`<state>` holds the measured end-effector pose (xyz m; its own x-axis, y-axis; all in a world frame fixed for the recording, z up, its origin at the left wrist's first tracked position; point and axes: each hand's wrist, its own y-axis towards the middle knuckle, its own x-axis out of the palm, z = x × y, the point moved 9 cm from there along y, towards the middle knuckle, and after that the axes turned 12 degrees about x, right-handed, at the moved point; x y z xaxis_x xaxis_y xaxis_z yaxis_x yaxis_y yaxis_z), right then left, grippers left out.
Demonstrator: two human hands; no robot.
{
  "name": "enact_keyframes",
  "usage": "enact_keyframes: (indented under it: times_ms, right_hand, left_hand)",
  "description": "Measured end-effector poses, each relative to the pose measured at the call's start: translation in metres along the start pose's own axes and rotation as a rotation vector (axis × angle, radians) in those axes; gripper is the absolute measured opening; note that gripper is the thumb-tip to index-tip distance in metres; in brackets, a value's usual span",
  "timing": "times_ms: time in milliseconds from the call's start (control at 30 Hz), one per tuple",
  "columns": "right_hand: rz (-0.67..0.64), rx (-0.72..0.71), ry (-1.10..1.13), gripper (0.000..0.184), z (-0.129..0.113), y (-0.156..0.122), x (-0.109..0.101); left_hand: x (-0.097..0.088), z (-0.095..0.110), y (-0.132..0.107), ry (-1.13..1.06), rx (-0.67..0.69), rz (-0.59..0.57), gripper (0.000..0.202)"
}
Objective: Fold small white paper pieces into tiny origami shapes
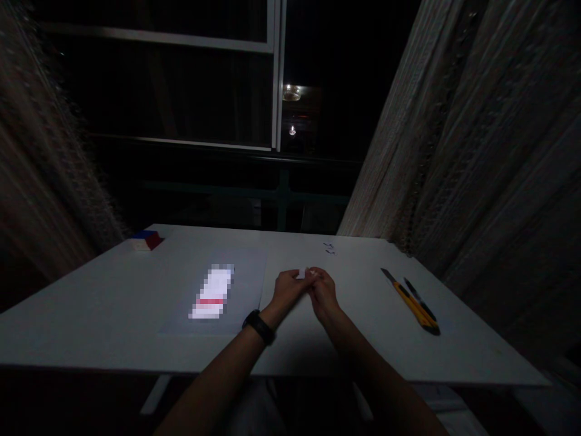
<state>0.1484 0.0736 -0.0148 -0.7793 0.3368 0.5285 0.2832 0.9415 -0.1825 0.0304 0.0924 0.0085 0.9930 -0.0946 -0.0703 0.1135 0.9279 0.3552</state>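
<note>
My left hand (288, 289), with a black band (259, 327) on its wrist, and my right hand (324, 292) meet above the middle of the white table (295, 357). The fingers of both are closed together around a small white piece (302, 273), perhaps paper; only a bit of it shows. To the left, a blurred-out phone with a lit screen (212, 293) lies on a pale sheet (245, 272). Over on the right are a yellow box cutter (414, 307) with its blade showing and a dark pen (419, 298) beside it.
Near the far left corner stands a small blue, white and red block (146, 241). Small dark marks or bits (329, 248) show beyond my hands. A dark window (181, 91) is behind the table, with curtains (408, 121) hanging at both sides. The light is dim.
</note>
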Motion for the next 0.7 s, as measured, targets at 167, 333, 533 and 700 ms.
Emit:
enact_keyframes:
  times_ms: [167,333,533,700]
  right_hand:
    - [-0.013,0.018,-0.048,0.030,0.002,-0.002,0.003]
    - [0.001,-0.007,-0.004,0.022,0.002,-0.005,0.001]
    - [0.049,-0.019,0.031,0.019,0.007,-0.005,-0.002]
    - [0.043,-0.026,0.046,0.024,0.004,-0.005,-0.002]
  left_hand:
    - [0.003,-0.011,0.001,-0.023,-0.034,-0.042,0.031]
    - [0.012,-0.010,-0.005,-0.346,-0.158,-0.052,0.034]
    - [0.013,-0.020,-0.006,-0.440,-0.230,0.002,0.043]
    - [0.011,-0.017,-0.001,-0.406,-0.166,0.030,0.049]
